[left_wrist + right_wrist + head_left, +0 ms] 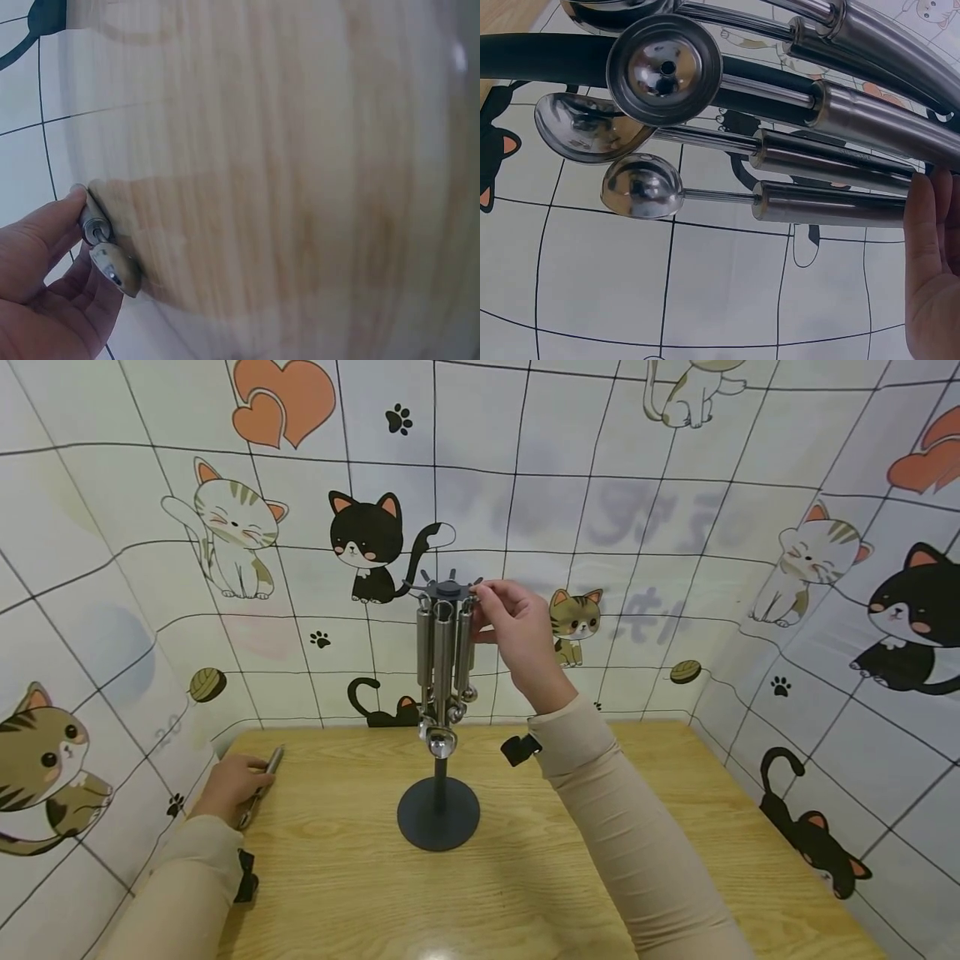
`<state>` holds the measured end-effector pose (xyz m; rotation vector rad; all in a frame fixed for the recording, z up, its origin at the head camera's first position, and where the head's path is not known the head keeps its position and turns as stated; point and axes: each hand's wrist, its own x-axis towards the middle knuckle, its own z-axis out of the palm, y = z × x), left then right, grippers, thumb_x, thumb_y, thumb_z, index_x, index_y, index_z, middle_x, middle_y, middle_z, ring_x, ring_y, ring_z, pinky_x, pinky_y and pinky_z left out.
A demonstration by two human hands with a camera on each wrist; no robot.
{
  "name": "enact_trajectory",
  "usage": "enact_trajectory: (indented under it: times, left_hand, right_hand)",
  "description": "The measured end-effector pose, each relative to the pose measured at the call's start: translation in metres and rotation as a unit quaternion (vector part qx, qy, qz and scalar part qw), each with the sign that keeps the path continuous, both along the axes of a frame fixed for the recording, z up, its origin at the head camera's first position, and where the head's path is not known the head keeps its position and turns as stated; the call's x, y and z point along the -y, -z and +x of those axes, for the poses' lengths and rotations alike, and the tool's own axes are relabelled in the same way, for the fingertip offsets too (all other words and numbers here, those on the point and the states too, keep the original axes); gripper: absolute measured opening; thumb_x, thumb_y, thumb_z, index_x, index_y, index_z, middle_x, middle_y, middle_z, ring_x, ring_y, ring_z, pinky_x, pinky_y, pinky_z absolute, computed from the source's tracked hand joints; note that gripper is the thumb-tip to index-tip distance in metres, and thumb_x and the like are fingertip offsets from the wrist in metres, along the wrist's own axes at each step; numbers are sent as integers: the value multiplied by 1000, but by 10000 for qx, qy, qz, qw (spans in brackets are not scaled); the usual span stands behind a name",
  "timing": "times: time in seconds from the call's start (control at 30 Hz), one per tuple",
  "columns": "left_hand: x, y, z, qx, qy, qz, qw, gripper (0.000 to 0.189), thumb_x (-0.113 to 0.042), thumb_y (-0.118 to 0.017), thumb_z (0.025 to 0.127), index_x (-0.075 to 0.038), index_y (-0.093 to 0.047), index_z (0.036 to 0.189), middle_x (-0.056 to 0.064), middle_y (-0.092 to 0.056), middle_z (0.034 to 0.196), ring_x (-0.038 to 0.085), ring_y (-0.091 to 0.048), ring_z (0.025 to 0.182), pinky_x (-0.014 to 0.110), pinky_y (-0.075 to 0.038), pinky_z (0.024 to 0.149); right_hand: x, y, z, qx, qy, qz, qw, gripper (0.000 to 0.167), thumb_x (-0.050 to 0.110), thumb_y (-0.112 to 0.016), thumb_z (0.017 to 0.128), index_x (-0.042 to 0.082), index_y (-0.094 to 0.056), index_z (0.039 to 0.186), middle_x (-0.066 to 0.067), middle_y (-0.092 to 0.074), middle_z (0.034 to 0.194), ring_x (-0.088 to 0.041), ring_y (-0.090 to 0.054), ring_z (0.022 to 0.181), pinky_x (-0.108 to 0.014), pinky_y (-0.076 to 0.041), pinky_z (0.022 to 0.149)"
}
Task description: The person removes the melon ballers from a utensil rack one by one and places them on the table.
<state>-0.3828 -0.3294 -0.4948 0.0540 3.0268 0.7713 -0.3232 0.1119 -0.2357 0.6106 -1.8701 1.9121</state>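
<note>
A dark rotating stand (438, 817) on a round base stands mid-table, with several steel scoops (444, 652) hanging from its hooks. My right hand (521, 631) is raised at the stand's right side, thumb and index finger pinching the top of a hanging scoop by a hook. In the right wrist view, that small round-bowled scoop (641, 187) has its handle end at my fingers; the fingertip contact is partly hidden. At the table's left edge, my left hand (231, 787) grips another steel scoop (116, 268) by its handle, low on the tabletop.
The light wooden table (337, 893) ends at a white, cat-printed sheet (480, 427) behind and on both sides. In the right wrist view, a melon baller (664, 71) with a hole in its bowl hangs beside the other utensils.
</note>
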Motion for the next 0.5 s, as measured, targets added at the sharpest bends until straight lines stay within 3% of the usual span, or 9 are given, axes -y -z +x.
enact_trajectory:
  times: [0.27,0.5]
  left_hand:
    - [5,2,-2,129,-135,138,9997,45,-20,-68,94,14,-62,124,39,-59,122,54,-58,105,59,-52,87]
    - [5,-1,3,156,-156,256,9994,51,-25,-66,96,17,-59,123,37,-62,116,45,-64,94,52,-56,77]
  right_hand:
    - [0,0,0,-5,46,-3,10000,21,18,-59,105,2,-69,112,-7,-64,84,-19,-66,76,-34,-61,68]
    - [1,1,-1,-16,-1,-21,10000,20,17,-59,105,1,-69,111,-6,-64,83,-19,-66,75,-34,-62,68]
